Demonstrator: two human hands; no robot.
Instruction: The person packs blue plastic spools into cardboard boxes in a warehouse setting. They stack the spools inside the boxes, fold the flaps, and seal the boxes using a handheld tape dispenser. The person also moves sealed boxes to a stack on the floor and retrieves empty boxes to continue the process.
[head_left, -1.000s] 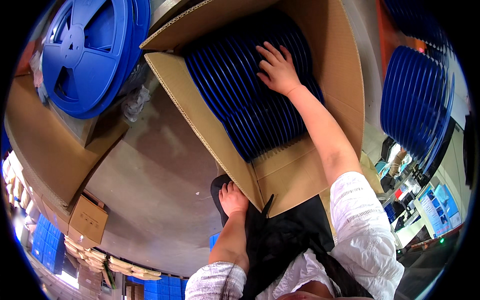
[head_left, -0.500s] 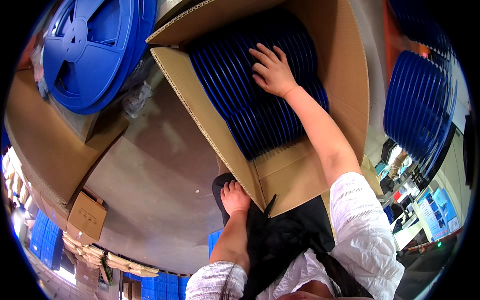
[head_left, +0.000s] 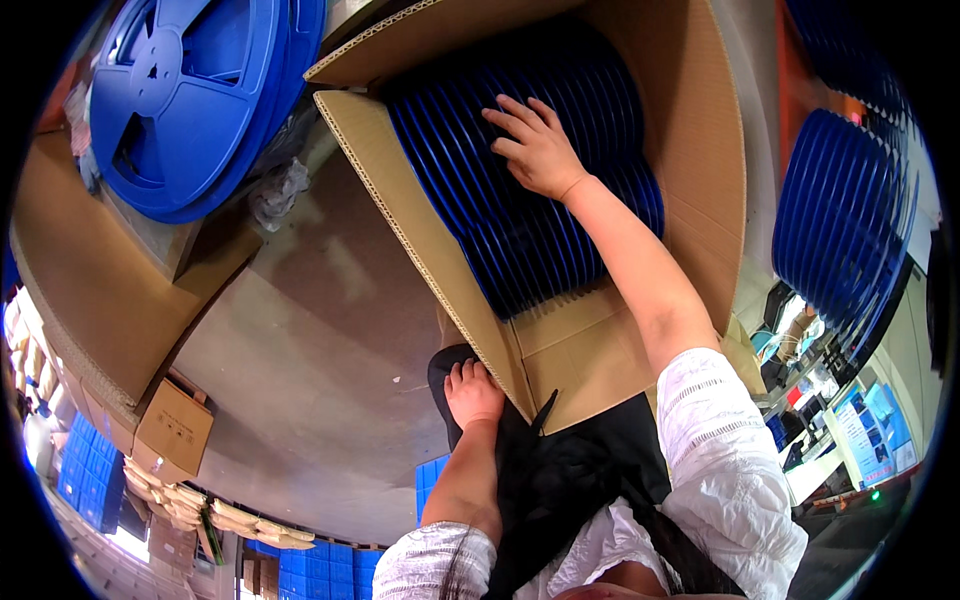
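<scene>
An open cardboard box (head_left: 700,190) lies in front of me, its open side toward me. Two rows of blue plastic reels (head_left: 430,150) stand on edge inside it, packed side by side. My right hand (head_left: 540,155) is over the upper row with fingers apart, its fingertips at the rims; whether they press on them is hard to tell. Nothing is gripped in it. My left hand (head_left: 473,396) lies with its fingers stretched out on my dark-clothed knee, next to the box's lower left edge.
Larger blue reels (head_left: 150,70) stand at the upper left beside crumpled clear plastic (head_left: 279,195). Another row of blue reels (head_left: 840,215) is on the right. A small carton (head_left: 173,425) and blue bins (head_left: 90,470) are at the lower left.
My right hand has shifted slightly left across the reel rims, its fingers a little more bent. My left hand stays on the knee. The whole view has moved slightly.
</scene>
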